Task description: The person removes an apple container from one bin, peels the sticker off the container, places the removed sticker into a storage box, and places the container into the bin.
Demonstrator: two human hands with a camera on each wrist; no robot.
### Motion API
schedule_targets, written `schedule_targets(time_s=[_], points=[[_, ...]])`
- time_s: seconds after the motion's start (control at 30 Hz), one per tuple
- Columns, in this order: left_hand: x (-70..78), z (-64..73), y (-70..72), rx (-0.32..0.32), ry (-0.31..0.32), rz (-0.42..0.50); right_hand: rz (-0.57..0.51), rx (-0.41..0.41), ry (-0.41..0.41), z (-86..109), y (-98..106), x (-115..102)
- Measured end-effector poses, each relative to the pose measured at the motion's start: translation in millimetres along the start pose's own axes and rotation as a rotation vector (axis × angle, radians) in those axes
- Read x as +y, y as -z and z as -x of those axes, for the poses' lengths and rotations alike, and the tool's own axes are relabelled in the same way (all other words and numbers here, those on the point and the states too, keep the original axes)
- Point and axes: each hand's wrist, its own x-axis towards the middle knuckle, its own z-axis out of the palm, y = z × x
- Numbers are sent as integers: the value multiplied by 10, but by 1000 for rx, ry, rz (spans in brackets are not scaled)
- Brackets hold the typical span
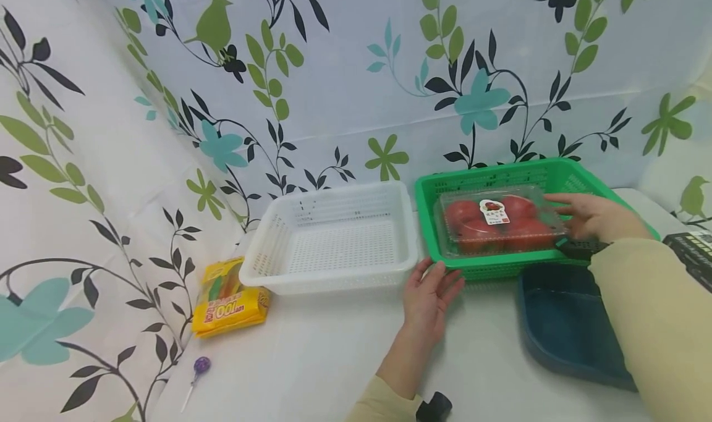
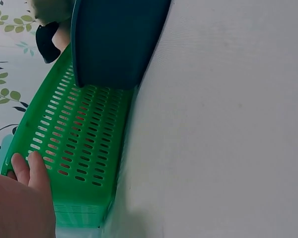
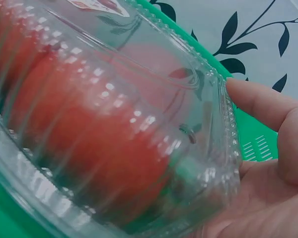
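A clear plastic box of tomatoes with a white label sits in the green basket. My right hand holds the box by its right end; in the right wrist view a fingertip meets the box's ridged rim, and the palm lies low beside it. At the basket's front left corner, my left hand touches the rim with extended fingers. The left wrist view shows its fingers against the slotted green wall. Some right-hand fingers are hidden by the box.
A white basket stands left of the green one. Beyond it lies a yellow packet, with a purple lollipop nearer. A dark blue bin stands before the green basket, under the right sleeve. A black printed item is far right.
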Motion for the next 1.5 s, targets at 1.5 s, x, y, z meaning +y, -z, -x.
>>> schedule_targets(time_s=[1.5], points=[[36,23,24,-41,26,-4,51,-67,167,120,-32,-86]])
